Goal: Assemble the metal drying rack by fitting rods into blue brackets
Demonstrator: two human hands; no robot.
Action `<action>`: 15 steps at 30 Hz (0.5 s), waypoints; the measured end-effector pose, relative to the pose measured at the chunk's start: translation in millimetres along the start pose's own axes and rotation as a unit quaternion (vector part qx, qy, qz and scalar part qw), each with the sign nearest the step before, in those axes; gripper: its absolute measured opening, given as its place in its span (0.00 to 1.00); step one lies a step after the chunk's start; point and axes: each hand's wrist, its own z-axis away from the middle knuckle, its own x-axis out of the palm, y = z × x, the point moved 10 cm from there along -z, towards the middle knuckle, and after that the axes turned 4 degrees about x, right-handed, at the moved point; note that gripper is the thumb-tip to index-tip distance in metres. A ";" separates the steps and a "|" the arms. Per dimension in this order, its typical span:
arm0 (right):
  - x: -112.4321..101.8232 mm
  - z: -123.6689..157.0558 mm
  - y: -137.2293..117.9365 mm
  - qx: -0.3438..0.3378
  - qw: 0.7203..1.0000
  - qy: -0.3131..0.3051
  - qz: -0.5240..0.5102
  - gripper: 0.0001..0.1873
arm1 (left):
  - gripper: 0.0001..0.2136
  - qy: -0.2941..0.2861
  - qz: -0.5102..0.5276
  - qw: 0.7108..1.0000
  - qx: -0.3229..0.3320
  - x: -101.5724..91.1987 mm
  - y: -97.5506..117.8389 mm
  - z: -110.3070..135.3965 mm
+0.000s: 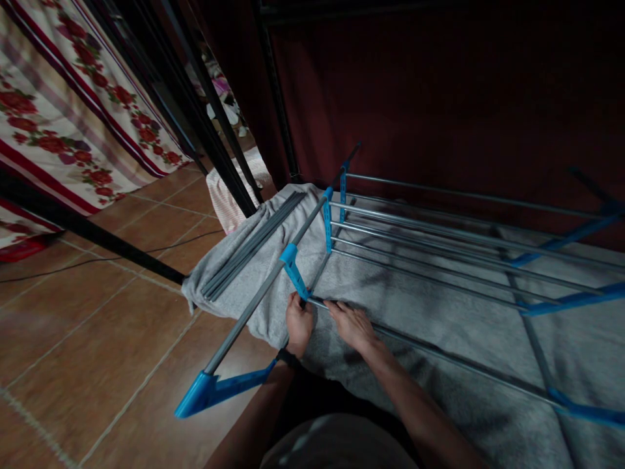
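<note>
A drying rack (pixel 439 241) of grey metal rods and blue plastic joints lies partly built on a grey blanket (pixel 439 326). My left hand (pixel 299 322) is closed around the lower end of a blue connector (pixel 295 272) where a thin rod meets the thick grey side tube (pixel 258 293). My right hand (pixel 352 324) rests on that thin rod (pixel 439 355) just to the right, fingers curled over it. A blue foot piece (pixel 215 389) caps the near end of the side tube.
A bundle of loose grey rods (pixel 254 244) lies on the blanket's left part. Terracotta floor tiles (pixel 97 312) spread to the left, crossed by a black cable (pixel 73 264). Black frame poles (pixel 209 111), a floral cloth (pixel 63 111) and a dark red curtain (pixel 439 98) stand behind.
</note>
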 end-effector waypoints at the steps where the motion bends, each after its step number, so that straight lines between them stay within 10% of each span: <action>1: 0.0 -0.2 0.1 0.001 1.000 0.000 -0.001 0.26 | 0.13 0.001 -0.001 1.000 -0.001 0.4 -0.4 0.1; 15: -11.3 5.0 -7.2 -0.014 0.998 0.064 -0.006 0.23 | 0.15 0.006 -0.014 1.000 0.008 0.9 4.4 1.6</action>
